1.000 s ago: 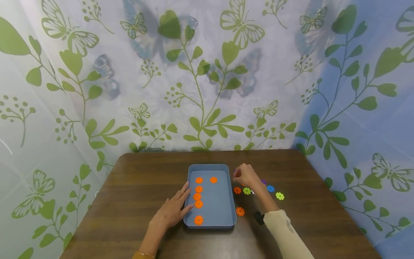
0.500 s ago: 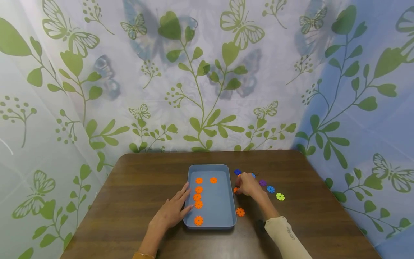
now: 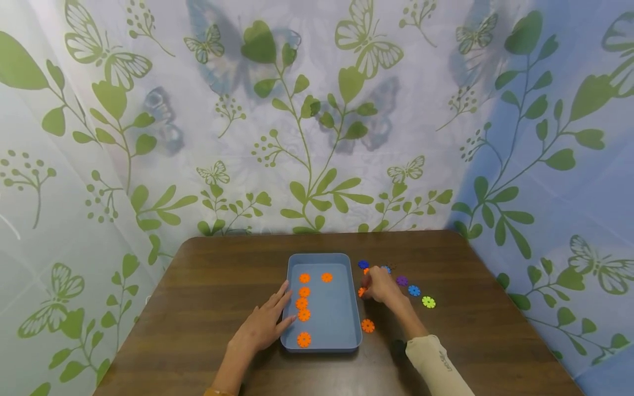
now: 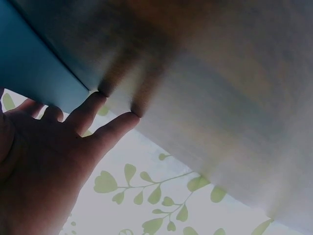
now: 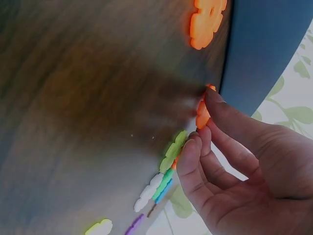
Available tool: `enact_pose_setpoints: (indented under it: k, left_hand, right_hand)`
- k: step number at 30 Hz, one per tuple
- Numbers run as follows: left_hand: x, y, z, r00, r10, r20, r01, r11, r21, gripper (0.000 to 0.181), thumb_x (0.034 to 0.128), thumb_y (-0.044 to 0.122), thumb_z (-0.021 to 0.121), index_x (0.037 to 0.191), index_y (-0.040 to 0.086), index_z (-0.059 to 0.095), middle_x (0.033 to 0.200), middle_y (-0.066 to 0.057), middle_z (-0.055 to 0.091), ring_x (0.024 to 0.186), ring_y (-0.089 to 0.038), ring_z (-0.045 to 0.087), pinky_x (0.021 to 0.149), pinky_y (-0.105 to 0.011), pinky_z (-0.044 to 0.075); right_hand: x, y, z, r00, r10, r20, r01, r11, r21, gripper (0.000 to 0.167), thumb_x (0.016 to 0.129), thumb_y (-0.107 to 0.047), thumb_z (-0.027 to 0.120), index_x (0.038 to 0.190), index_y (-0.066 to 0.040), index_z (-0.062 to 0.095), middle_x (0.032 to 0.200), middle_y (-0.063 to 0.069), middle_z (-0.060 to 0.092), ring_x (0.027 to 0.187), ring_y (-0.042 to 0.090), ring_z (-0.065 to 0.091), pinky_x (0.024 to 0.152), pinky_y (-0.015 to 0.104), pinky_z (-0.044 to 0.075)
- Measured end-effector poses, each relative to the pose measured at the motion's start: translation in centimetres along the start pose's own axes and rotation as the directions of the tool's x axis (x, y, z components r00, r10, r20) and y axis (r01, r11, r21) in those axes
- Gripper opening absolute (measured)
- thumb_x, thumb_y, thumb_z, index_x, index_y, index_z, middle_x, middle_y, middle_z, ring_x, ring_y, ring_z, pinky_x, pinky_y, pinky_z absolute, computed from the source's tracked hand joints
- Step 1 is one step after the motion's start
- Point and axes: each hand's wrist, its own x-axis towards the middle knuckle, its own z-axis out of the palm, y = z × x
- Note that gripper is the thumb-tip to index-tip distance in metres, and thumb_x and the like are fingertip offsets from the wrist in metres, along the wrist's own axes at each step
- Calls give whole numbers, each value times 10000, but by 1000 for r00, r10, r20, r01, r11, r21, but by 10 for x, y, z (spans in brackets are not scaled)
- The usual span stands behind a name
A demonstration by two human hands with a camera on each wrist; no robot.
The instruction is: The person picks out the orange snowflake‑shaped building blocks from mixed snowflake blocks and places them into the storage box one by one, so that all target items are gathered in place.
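Six orange discs (image 3: 304,339) in tray (image 3: 333,324), others (image 3: 368,326) remain toward right edge of bench (image 3: 223,264); right hand (image 3: 382,286) pinches one, left hand (image 3: 260,324) fingers straight.

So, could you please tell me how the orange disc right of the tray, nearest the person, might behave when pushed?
The orange disc looks thin and plastic-like, so it is probably light and fairly stiff. Lying flat on the table, it seems likelier to slide than roll or tip.
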Motion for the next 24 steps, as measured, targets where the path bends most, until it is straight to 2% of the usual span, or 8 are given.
enact_pose_setpoints:
  k: [11, 18, 21, 24]
  left_hand:
    - [-3, 0, 0, 1000, -7, -5, 7, 1000, -7, 713, 1095, 433, 633, 1677, 96, 397, 1803, -66, 210, 1542, -450, 417, 1130, -841, 293]
    - [-2, 1, 0, 1000, 6, -7, -6, 1000, -3, 715, 1093, 430, 636, 1673, 83, 400, 1802, -74, 212, 1544, -454, 412, 1123, -843, 299]
    - [-2, 0, 1, 1000, 16, -6, -16, 1000, 1, 712, 1095, 426, 634, 1670, 76, 402, 1801, -79, 211, 1555, -446, 397, 1115, -849, 304]
    - [-1, 0, 0, 1000, 19, -7, -19, 1000, -3, 711, 1095, 425, 634, 1668, 72, 404, 1801, -83, 209, 1556, -456, 390, 1112, -852, 301]
  right_hand:
    - [-4, 2, 4, 999, -8, -45, 9, 1000, 24, 217, 757, 50, 947, 840, -1, 753, 815, 68, 707, 720, 215, 629, 655, 382, 597]
    - [-7, 3, 4, 996, 14, -92, -11, 1000, 28, 261, 709, 21, 984, 778, -26, 736, 755, 26, 650, 679, 208, 592, 602, 346, 535]
    - [-8, 3, 3, 995, 10, -104, -7, 999, 31, 282, 695, 13, 995, 759, -43, 725, 742, 14, 636, 669, 203, 581, 586, 334, 511]
    - [-8, 4, 0, 993, -25, -115, 29, 999, 32, 268, 696, 12, 992, 737, -51, 734, 731, 5, 654, 656, 194, 591, 574, 335, 524]
